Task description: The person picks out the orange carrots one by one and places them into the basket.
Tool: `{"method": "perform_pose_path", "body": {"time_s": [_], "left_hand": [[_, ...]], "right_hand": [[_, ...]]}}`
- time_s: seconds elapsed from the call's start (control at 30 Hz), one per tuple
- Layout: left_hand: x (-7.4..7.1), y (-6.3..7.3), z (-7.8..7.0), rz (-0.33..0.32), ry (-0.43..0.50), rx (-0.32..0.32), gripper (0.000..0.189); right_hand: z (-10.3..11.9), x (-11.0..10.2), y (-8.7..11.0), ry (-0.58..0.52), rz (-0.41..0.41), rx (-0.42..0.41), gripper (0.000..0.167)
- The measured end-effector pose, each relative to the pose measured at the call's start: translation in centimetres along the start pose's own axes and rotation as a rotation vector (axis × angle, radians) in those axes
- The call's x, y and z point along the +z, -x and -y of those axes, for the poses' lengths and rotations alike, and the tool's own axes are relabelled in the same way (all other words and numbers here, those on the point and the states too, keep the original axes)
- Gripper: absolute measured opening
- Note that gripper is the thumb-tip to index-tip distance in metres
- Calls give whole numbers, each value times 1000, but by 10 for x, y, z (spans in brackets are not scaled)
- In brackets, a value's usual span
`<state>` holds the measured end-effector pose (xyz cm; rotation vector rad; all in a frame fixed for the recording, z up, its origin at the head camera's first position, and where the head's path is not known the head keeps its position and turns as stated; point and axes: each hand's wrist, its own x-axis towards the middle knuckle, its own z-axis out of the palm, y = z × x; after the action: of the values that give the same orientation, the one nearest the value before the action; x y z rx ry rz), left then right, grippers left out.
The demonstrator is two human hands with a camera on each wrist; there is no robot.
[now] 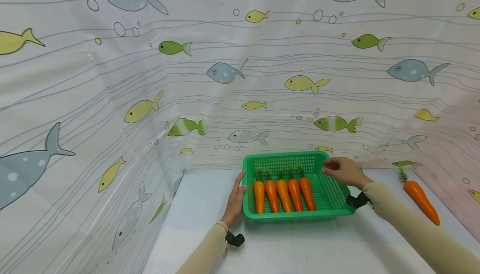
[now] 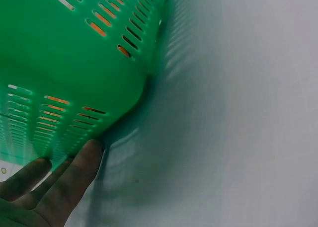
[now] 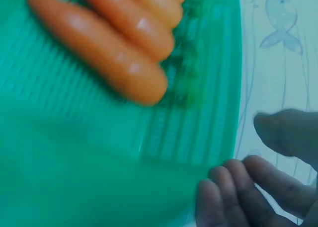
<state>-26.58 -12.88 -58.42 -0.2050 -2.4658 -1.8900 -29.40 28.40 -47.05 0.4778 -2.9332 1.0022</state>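
Observation:
A green plastic basket point(image 1: 300, 215) with slotted walls holds several orange carrots point(image 1: 283, 195) side by side, their leafy green tops towards the back wall. Against the basket's left side rests my left hand point(image 1: 234, 201); in the left wrist view its fingertips point(image 2: 91, 150) touch the slotted wall low near a corner. Over the basket's right rim is my right hand point(image 1: 346, 172), bent fingers and thumb apart with nothing between them. The right wrist view shows this hand point(image 3: 268, 187) beside the rim, with a carrot point(image 3: 99, 50) inside the basket.
One more carrot point(image 1: 421, 201) lies on the white table point(image 1: 285, 249), right of the basket and beyond the right forearm. A fish-patterned sheet point(image 1: 240, 66) hangs behind the table and along both sides. Dark wrist cameras sit on both arms.

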Motion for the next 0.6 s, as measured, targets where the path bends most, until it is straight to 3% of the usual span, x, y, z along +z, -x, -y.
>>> {"method": "perform_pose_path", "body": {"time_s": [0.23,0.47,0.6], "left_hand": [[-2,1,-4,2,3,-4,54],[-4,0,-5,5,16,-18,54],[-5,-1,-4,3,15,-14,54]], "right_hand": [[-42,-35,18,110,-94,38,45],[-95,-66,41,243,-116,185,53],[-125,-79,57,328,-131,220,55]]}}
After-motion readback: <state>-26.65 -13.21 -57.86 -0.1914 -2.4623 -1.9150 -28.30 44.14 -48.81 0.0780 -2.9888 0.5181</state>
